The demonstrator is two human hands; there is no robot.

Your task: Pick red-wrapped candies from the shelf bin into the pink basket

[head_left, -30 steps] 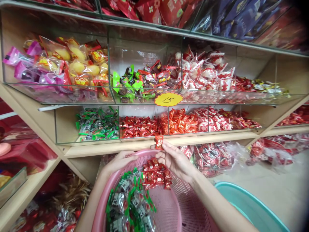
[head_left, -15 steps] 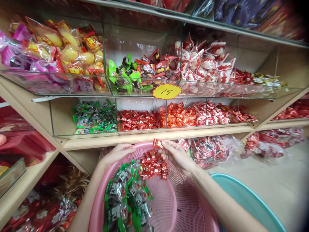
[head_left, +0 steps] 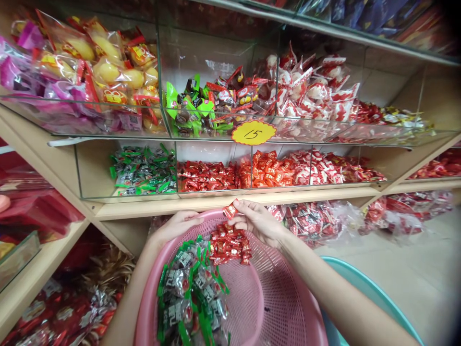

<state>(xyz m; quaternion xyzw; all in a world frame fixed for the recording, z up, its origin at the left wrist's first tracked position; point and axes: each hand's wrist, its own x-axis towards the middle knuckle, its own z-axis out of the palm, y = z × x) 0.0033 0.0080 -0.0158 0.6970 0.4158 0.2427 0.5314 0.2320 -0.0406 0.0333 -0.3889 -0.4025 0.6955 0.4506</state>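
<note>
A pink plastic basket (head_left: pixel 293 298) with perforated walls fills the lower middle of the view. My left hand (head_left: pixel 180 226) is closed on the basket's far left rim. Between the thumb and fingers of my right hand (head_left: pixel 257 222) is a red-wrapped candy (head_left: pixel 229 209), held just above the far rim. Below it, inside the basket, lies a small pile of red candies (head_left: pixel 230 245). Green-and-clear packets (head_left: pixel 192 293) cover the basket's left side.
Ahead, a wooden shelf (head_left: pixel 252 198) has glass-fronted bins of sorted sweets, with a yellow price tag (head_left: pixel 254 132) reading 15. Bagged sweets (head_left: pixel 313 223) lie beneath it on the right. A teal tub (head_left: pixel 374 293) stands right of the basket. Red packages (head_left: pixel 65 312) lie lower left.
My right hand has shifted slightly left and up with the red candy, which is now tilted. My left hand stays on the basket rim. The view has moved a little.
</note>
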